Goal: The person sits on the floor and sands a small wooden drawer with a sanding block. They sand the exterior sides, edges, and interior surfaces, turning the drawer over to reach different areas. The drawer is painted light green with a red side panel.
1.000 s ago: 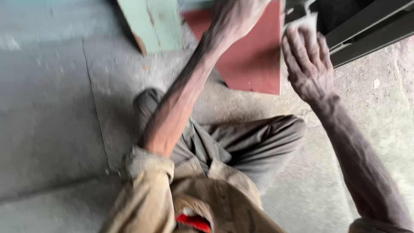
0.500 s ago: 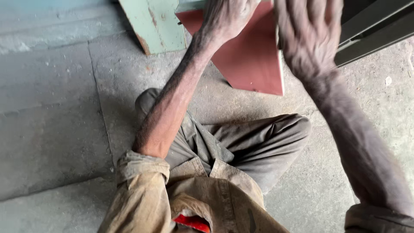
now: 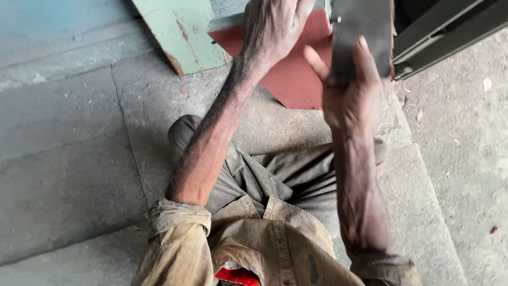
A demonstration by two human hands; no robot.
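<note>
At the far left a bare concrete floor [image 3: 69, 159] is seen, on which the person is seated with legs folded. Further right a pale green painted board [image 3: 180, 32] leans slantwise, its rusted lower corner resting on the floor, apparently propped there out of the way. Next, the left hand [image 3: 272, 29] is laid palm down, fingers curled, over the top of a dark red panel [image 3: 296, 79]; the panel seems to be steadied by it, though whether the edge is actually gripped cannot be told. Just beside it, the right hand [image 3: 349, 98] is raised with its fingers spread open and pressed against a flat dark grey metal piece [image 3: 362, 37], which is supported from below rather than clasped. The piece stands upright above the right hand, close by the left. At the far right dark metal bars [image 3: 450, 32] run diagonally.
</note>
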